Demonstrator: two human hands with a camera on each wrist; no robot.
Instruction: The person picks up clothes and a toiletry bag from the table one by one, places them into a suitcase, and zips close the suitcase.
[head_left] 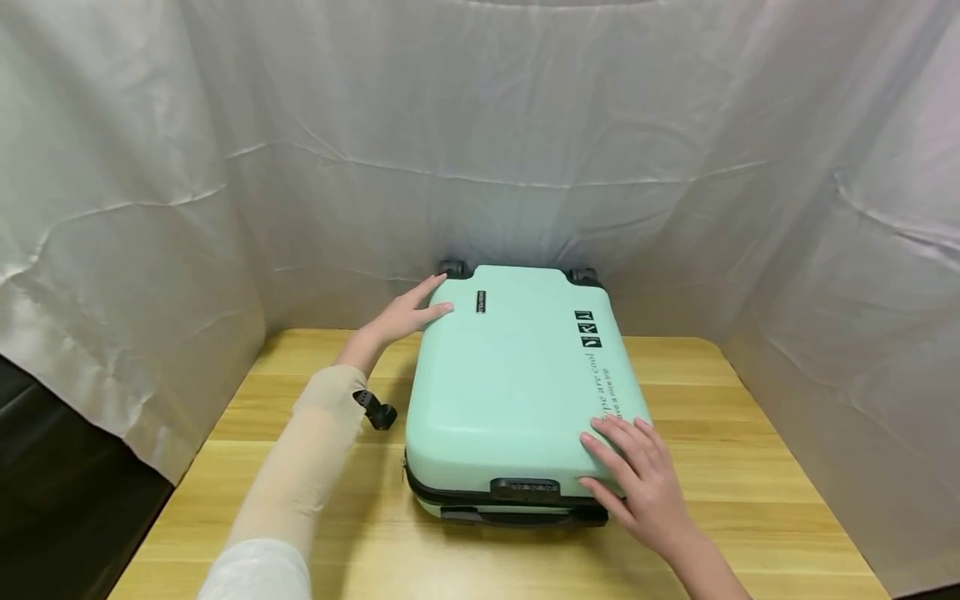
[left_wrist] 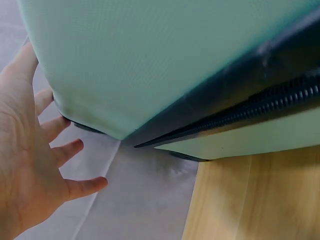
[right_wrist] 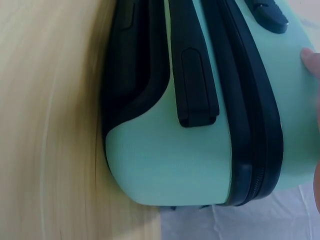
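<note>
Head view shows me a mint suitcase (head_left: 517,383) lying flat on the wooden counter (head_left: 750,467), wheels toward the white drape (head_left: 525,150) at the back. My left hand (head_left: 405,317) rests with straight fingers against its far left corner; my right hand (head_left: 637,483) lies flat, fingers spread, on the near right corner, just beside the black lock (head_left: 525,487). The right wrist view shows the zip (right_wrist: 255,130) and a black handle (right_wrist: 192,75).
</note>
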